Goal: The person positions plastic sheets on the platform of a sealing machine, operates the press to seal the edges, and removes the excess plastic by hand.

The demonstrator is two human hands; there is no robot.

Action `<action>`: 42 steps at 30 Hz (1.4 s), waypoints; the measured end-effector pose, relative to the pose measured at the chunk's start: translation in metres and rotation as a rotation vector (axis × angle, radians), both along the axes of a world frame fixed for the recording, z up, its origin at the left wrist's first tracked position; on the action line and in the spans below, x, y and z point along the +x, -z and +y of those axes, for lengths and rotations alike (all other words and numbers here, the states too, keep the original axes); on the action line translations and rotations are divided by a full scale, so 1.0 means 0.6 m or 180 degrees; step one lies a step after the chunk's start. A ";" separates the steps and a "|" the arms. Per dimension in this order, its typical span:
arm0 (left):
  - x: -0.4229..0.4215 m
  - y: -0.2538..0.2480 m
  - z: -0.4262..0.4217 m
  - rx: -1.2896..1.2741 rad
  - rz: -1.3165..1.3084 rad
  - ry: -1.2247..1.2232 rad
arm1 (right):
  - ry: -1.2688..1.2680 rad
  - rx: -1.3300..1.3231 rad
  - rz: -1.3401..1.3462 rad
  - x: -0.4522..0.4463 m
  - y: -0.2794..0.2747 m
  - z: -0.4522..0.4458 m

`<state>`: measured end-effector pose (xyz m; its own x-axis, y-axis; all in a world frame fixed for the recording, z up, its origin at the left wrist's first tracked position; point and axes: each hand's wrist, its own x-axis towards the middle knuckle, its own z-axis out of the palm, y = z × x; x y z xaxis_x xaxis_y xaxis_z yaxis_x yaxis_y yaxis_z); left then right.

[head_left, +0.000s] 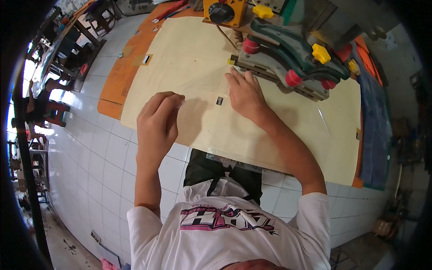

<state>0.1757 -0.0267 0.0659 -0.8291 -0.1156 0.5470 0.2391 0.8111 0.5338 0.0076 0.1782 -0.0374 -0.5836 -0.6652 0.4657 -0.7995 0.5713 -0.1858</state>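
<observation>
Writing: large stylised pink, black and white lettering across the chest of a white T-shirt, distorted and not legible with certainty; no brand readable on the machine. Item: clear plastic film, thin, colourless, glossy and faintly creased, its outline hard to trace against the cream sheet covering the table; located between the two hands, its far end near the left end of the machine's metal bar. Left hand: raised over the cream sheet, fingertips and thumb brought together, gripping the near end of the film. Right hand: fingers extended, tips at the far end of the film, beside a piece of yellow tape; whether they pinch it, cannot tell. Machine: dark green curved arms, red round knobs, yellow star knobs, standing just beyond the right hand and bounding the space on that side. Yellow box with black dial, at the far edge. Small dark rectangle, lying on the cream sheet between the hands. Narrow clear strip, right of the right forearm. Blue sheet, hanging at the right table end. Floor: white tile.
</observation>
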 end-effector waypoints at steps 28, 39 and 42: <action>0.068 0.079 0.038 -0.0420 -0.0367 0.0347 | -0.0027 -0.0127 0.0008 -0.007 0.002 0.001; 0.079 0.107 0.039 -0.0498 -0.0246 0.0426 | 0.0068 -0.0371 -0.0142 -0.008 0.009 -0.001; 0.076 0.109 0.036 -0.0550 -0.0254 0.0414 | 0.0027 -0.0246 -0.0237 -0.006 -0.001 0.000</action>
